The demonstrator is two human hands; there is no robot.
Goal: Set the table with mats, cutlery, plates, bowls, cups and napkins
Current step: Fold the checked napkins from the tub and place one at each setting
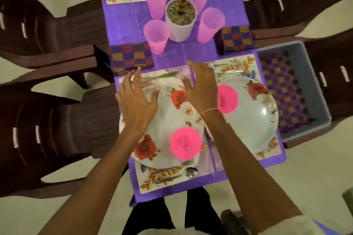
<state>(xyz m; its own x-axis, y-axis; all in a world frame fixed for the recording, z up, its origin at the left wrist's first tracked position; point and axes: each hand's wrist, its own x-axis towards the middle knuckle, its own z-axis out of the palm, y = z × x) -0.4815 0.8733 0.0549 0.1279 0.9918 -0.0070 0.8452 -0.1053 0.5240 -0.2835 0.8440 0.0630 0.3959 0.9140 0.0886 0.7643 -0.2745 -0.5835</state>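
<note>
My left hand [136,99] and my right hand [200,87] hover with spread fingers over the near floral plate [168,120], holding nothing. A pink bowl [185,143] sits on that plate, which lies on a floral mat [172,176] with cutlery [189,171]. To the right, a second plate [254,114] carries another pink bowl [227,99]. Checked napkins lie folded at the left [131,57] and right [236,39]. Pink cups [156,36] [210,25] stand around a potted plant [180,19].
The purple tablecloth [124,21] covers a narrow table. Dark brown chairs [47,30] stand on both sides. A grey bin [298,129] on the right chair holds more checked napkins [280,89]. Further place settings lie at the far end.
</note>
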